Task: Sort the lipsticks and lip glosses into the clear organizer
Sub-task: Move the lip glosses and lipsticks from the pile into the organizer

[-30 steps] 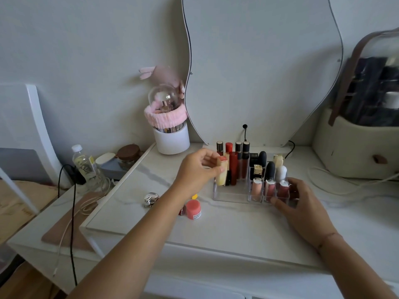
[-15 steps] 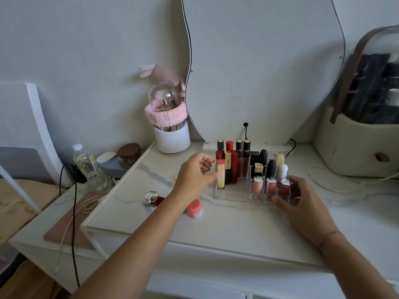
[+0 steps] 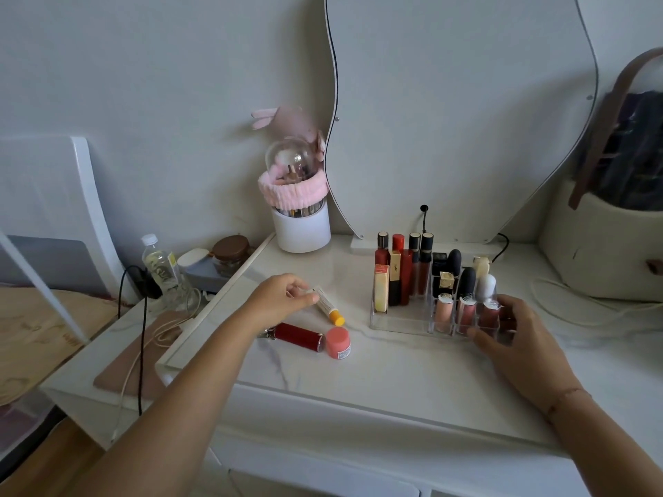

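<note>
The clear organizer [image 3: 398,322] stands on the white vanity top, holding several upright lipsticks and lip glosses. My right hand [image 3: 516,338] rests against its front right corner, fingers on the clear wall. My left hand [image 3: 283,299] is left of the organizer, fingertips pinched on the end of a white tube with an orange cap [image 3: 328,305] that lies tilted on the top. In front of it lie a dark red lipstick [image 3: 297,337] and a small pink capped jar [image 3: 338,343].
A white brush holder with a pink band [image 3: 299,224] stands at the back beside a wavy mirror [image 3: 462,113]. A cream bag [image 3: 606,252] sits at the right. A water bottle [image 3: 159,263], jars and cables occupy the lower shelf on the left.
My left hand let go of the cream and red lipstick, which now stands in the organizer's left slot, and moved left and down onto the white tube. My right hand stayed at the organizer.
</note>
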Demonstrator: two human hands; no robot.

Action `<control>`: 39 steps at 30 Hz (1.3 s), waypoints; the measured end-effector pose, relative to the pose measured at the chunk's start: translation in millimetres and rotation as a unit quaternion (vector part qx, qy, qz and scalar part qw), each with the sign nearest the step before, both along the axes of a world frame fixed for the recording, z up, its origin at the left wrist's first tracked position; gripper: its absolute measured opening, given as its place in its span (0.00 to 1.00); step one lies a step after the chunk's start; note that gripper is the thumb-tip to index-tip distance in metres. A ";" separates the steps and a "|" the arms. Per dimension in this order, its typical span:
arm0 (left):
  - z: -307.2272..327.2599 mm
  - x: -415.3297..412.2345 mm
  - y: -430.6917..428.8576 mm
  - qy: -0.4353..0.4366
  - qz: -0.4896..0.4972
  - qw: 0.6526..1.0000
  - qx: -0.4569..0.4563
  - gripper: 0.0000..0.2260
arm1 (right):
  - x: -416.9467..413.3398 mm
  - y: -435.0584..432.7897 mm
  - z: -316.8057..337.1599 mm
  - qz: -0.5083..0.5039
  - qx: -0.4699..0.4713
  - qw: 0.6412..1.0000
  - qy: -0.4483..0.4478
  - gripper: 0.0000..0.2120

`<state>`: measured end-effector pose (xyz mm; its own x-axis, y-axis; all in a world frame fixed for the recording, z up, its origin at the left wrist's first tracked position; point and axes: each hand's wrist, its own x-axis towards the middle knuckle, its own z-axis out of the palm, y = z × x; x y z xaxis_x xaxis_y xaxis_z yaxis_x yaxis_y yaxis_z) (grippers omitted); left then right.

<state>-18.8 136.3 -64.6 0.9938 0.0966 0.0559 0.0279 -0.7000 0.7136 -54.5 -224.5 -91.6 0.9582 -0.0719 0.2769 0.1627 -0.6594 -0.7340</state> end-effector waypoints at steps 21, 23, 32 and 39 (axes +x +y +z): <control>7.6 -40.8 26.1 0.034 -0.154 0.986 0.060 0.14 | -0.7 -0.6 0.7 0.001 0.003 1.000 -0.010 0.28; 11.1 -41.6 23.4 0.005 -0.127 0.992 0.017 0.13 | -0.7 -0.3 0.5 0.002 0.004 1.000 -0.010 0.28; 52.8 -32.8 -39.6 -0.199 -0.068 0.967 -0.147 0.16 | -0.2 -0.6 0.0 0.000 0.004 1.000 -0.002 0.29; 54.0 -16.4 -122.3 -0.248 -0.132 0.954 -0.104 0.14 | -0.7 -0.8 0.4 0.001 0.012 1.000 0.001 0.29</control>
<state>-35.2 14.0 -10.5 0.8410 -0.0923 0.5331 -0.5072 -0.4774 0.7175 -55.1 -225.3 -91.1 0.9588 -0.0770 0.2734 0.1623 -0.6417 -0.7496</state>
